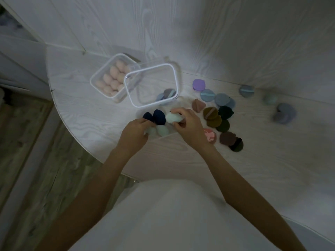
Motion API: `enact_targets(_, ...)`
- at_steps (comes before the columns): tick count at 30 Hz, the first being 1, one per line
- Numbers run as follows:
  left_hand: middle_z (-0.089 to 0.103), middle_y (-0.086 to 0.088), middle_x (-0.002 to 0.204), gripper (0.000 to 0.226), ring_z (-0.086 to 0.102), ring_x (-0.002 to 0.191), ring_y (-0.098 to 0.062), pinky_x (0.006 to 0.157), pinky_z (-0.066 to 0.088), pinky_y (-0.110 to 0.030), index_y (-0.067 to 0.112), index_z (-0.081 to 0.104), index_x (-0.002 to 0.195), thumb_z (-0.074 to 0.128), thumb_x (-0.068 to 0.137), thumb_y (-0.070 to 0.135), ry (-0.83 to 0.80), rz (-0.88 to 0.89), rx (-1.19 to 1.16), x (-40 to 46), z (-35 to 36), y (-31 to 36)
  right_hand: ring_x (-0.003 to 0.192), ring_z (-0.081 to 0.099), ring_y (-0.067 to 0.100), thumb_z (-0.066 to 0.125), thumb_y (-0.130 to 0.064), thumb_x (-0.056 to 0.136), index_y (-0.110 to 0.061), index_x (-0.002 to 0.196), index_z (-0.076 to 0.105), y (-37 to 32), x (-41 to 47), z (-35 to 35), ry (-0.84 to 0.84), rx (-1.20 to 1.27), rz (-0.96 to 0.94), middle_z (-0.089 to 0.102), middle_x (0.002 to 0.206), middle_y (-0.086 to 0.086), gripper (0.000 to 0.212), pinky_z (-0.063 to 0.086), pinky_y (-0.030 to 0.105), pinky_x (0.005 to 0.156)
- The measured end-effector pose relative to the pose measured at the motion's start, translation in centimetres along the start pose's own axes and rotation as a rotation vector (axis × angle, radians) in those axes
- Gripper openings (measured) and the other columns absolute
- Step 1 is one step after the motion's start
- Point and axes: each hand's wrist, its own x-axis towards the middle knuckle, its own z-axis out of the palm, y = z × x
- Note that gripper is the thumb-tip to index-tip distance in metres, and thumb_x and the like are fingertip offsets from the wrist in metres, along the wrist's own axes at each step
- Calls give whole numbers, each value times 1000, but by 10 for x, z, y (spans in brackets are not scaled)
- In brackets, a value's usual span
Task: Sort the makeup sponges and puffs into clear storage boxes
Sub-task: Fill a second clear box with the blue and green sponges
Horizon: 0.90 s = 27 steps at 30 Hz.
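My right hand [188, 124] grips a pale mint egg sponge [173, 118] just above the table. My left hand [135, 131] curls round another pale mint sponge [150, 132], with a third mint sponge [162, 130] lying between the hands. Two navy sponges [159, 116] sit just beyond my left fingers. A clear box [101, 77] at the back holds several pink egg sponges. A second clear box [172, 69] beside it holds a few blue-grey puffs [167, 94]. Loose puffs in brown, green, blue and purple lie right of my right hand [213, 115].
The white wood-grain table [90, 120] has a rounded edge at the left, with wooden floor below it. More blue-grey puffs [283, 113] and a mint sponge [270, 98] lie far right near the wall. A pink marbled puff [210, 135] sits by my right wrist.
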Motion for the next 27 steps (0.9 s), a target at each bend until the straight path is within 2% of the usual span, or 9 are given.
enact_targets(2,71,-14,95,42,66,76,-34,67,55,-40,4,73,92,68,55,-14,-46,70,51,4,0,-2,91,51,14,62,-9,79,-17,111,57,3,-2,2,14,-8,8,58,108,6,34,51,35,77)
enact_targets(5,71,-13,91,27,66,75,-34,65,54,-40,3,72,87,59,63,4,-126,80,108,8,0,-2,94,53,19,61,-5,79,-14,114,59,3,-4,2,23,4,16,57,110,11,36,52,39,81)
enact_targets(10,68,-12,99,25,60,85,-35,75,41,-38,9,70,102,67,77,6,-168,10,161,8,4,-2,94,56,25,60,-3,79,-12,114,60,4,-4,0,12,15,18,58,109,13,35,52,43,80)
enact_targets(13,68,-8,102,25,61,89,-28,77,36,-35,14,69,103,63,82,26,-195,11,175,9,3,-2,94,56,23,60,-2,80,-12,113,60,3,-5,0,7,14,25,58,110,13,35,52,40,80)
enact_targets(16,65,-1,102,46,59,90,-20,76,28,-31,21,64,112,39,89,51,-221,0,290,9,2,4,93,56,23,60,-4,81,-13,114,60,3,-6,-1,5,23,34,57,110,12,35,52,39,81)
enact_targets(18,64,-1,109,55,57,96,-21,81,31,-33,21,55,126,42,87,59,-198,-8,300,6,4,9,92,57,22,61,-7,82,-13,115,58,3,-6,-1,13,24,38,58,109,11,34,52,38,79)
enact_targets(21,60,-3,111,72,53,97,-22,83,31,-34,21,52,127,39,78,73,-254,-20,385,5,12,16,90,59,19,63,-11,82,-12,113,55,0,-5,-2,30,67,89,60,107,8,32,53,31,75)
enact_targets(23,57,-3,113,72,51,100,-22,85,31,-34,21,50,126,41,78,73,-297,-66,418,8,18,18,89,60,19,64,-13,82,-11,110,55,-1,-4,-1,29,84,106,61,106,6,29,53,31,75)
enact_targets(27,56,-3,111,61,51,99,-22,83,30,-33,21,51,123,48,80,65,-264,-108,404,8,24,20,87,59,21,64,-15,81,-14,104,56,0,-1,2,-9,14,53,60,101,3,24,52,46,76)
